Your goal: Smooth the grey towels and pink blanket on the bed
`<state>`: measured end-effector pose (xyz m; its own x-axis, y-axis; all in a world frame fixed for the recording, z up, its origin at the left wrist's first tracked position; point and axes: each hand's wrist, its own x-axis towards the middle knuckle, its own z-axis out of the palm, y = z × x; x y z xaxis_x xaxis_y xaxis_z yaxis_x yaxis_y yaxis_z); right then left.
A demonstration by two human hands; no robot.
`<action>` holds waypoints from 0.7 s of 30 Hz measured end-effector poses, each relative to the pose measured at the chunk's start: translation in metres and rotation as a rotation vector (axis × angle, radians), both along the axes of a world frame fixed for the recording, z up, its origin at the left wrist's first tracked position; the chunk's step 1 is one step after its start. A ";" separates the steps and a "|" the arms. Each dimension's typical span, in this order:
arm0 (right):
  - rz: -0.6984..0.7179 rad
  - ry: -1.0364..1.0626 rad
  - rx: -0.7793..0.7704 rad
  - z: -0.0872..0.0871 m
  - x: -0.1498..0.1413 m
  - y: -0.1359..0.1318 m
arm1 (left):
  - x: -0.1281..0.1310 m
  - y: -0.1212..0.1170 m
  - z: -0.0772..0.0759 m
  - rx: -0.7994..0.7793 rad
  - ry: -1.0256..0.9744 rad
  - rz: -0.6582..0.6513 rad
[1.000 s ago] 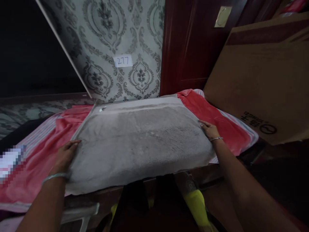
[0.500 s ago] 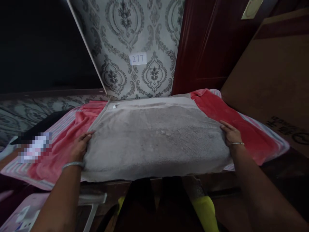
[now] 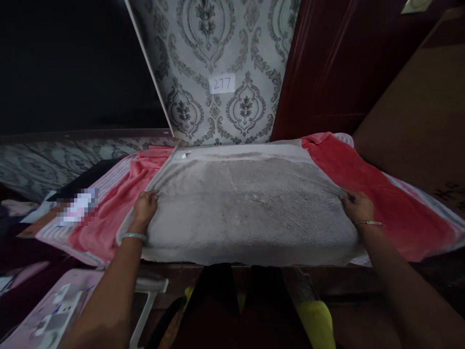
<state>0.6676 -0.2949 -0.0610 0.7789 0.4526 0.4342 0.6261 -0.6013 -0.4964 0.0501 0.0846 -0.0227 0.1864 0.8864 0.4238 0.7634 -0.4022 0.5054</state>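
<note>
A plush grey towel [image 3: 240, 203] lies spread out in front of me, its pale band along the far edge and a small white tag at the far left corner. My left hand [image 3: 145, 206] pinches its left edge, with a light bangle on the wrist. On the opposite side my right hand [image 3: 358, 206] grips the right edge, fingers closed on the fabric, a thin bracelet below it. The cloth is stretched between both hands. Under it, a red blanket [image 3: 403, 213] with a striped border shows on both sides.
A large dark screen [image 3: 80, 68] stands at the back left. Patterned wallpaper with a paper label [image 3: 222, 83] reading 277 is behind. At right are a dark red door [image 3: 327, 63] and a cardboard box [image 3: 425, 111]. A pink plastic item [image 3: 47, 310] sits lower left.
Both hands have moved slightly inward along the towel's sides, and the side edges now look pulled up at the fingers. The view has shifted a little left.
</note>
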 end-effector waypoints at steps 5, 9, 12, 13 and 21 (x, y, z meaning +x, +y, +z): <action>-0.101 0.017 0.166 0.005 -0.011 -0.005 | 0.002 -0.012 0.004 0.136 -0.074 0.082; -0.202 0.037 0.255 0.007 -0.011 -0.010 | -0.001 -0.018 0.006 0.183 -0.200 0.170; -0.216 0.086 0.228 0.007 -0.008 -0.011 | -0.002 -0.019 0.008 0.177 -0.218 0.193; -0.191 0.099 0.207 0.006 -0.007 -0.011 | -0.002 -0.019 0.008 0.171 -0.216 0.189; -0.207 0.086 0.202 0.006 -0.011 -0.005 | -0.003 -0.013 0.005 0.137 -0.191 0.135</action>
<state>0.6567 -0.2996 -0.0551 0.8833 0.1915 0.4279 0.4512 -0.5953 -0.6649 0.0469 0.0713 -0.0176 -0.0244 0.8298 0.5575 0.7106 -0.3779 0.5936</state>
